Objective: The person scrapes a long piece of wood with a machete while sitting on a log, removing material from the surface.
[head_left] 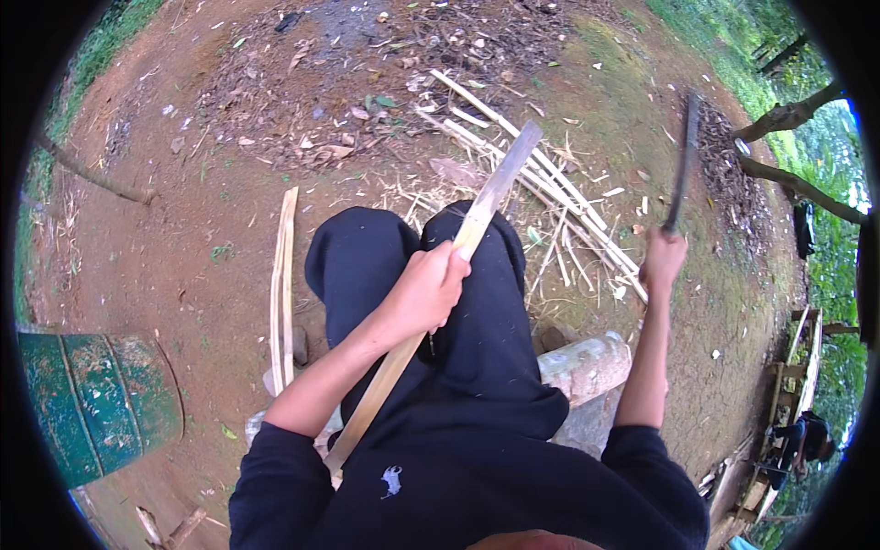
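My left hand (429,291) is wrapped round a long flat bamboo strip (475,225), which slants across my lap from beside my left elbow to beyond my knees. The strip's far end is greyish, its middle pale yellow. Out to the right, my right hand (663,259) grips the handle of a machete (684,165), its dark narrow blade pointing up and away from me. The blade is apart from the strip. Beyond my right knee lies a loose pile of pale split bamboo strips (550,188) on the ground.
Two pale strips (282,284) lean at my left. A log (587,368) lies under my legs. A green metal drum (101,403) stands at the left. Thin shavings and dry leaves (321,151) cover the soil ahead. At the right are tree branches (793,115) and a wooden rack (779,403).
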`<control>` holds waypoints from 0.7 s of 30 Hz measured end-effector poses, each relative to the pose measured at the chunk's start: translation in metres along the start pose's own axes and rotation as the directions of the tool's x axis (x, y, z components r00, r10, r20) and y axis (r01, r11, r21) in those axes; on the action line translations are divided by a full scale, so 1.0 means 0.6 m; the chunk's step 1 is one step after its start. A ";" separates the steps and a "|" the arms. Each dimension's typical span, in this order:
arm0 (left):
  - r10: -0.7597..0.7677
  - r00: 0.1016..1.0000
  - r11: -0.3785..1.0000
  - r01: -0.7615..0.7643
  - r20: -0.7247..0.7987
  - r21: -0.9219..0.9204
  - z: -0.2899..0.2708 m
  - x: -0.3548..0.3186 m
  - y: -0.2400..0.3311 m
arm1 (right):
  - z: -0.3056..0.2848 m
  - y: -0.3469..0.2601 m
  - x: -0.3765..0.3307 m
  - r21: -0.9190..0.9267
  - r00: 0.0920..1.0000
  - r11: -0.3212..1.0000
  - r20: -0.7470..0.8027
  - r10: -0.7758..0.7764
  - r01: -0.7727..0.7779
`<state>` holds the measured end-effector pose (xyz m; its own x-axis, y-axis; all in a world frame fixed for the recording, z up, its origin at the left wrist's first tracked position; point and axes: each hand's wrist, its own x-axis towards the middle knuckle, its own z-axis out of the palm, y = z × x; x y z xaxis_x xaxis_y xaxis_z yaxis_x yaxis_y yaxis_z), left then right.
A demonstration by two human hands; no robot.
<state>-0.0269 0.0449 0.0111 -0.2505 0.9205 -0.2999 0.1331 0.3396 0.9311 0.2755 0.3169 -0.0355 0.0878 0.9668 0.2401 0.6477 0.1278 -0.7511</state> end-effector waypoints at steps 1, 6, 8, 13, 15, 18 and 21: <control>0.003 1.000 1.000 -0.003 0.017 -0.014 -0.004 0.001 0.004 | 0.007 -0.028 -0.030 -0.011 0.999 1.000 0.022 -0.028 0.029; 0.023 0.997 1.000 -0.022 0.075 -0.012 0.011 -0.001 0.016 | 0.045 -0.155 -0.185 0.112 0.920 0.949 0.234 -0.313 0.294; 0.129 0.991 0.981 -0.134 0.044 0.140 0.020 0.009 0.004 | 0.061 -0.167 -0.204 0.046 0.828 0.856 0.232 -0.511 0.515; 0.247 0.969 0.935 -0.238 -0.001 0.262 0.027 0.013 0.006 | 0.083 -0.203 -0.206 -0.048 0.729 0.755 0.308 -0.612 0.654; 0.277 0.961 0.918 -0.261 -0.010 0.297 0.025 0.014 0.001 | 0.089 -0.201 -0.203 -0.057 0.711 0.742 0.340 -0.615 0.668; 0.247 0.969 0.905 -0.225 -0.017 0.362 0.026 0.011 0.006 | 0.092 -0.199 -0.200 -0.083 0.684 0.714 0.381 -0.622 0.695; 0.259 0.966 0.910 -0.237 -0.021 0.340 0.025 0.011 0.000 | 0.098 -0.193 -0.192 -0.119 0.640 0.657 0.408 -0.651 0.744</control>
<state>-0.0142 0.0540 0.0059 -0.2279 0.9727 -0.0438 0.5063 0.1568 0.8480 0.1460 0.2036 -0.0125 -0.6741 0.6263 0.3916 0.5814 0.7769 -0.2418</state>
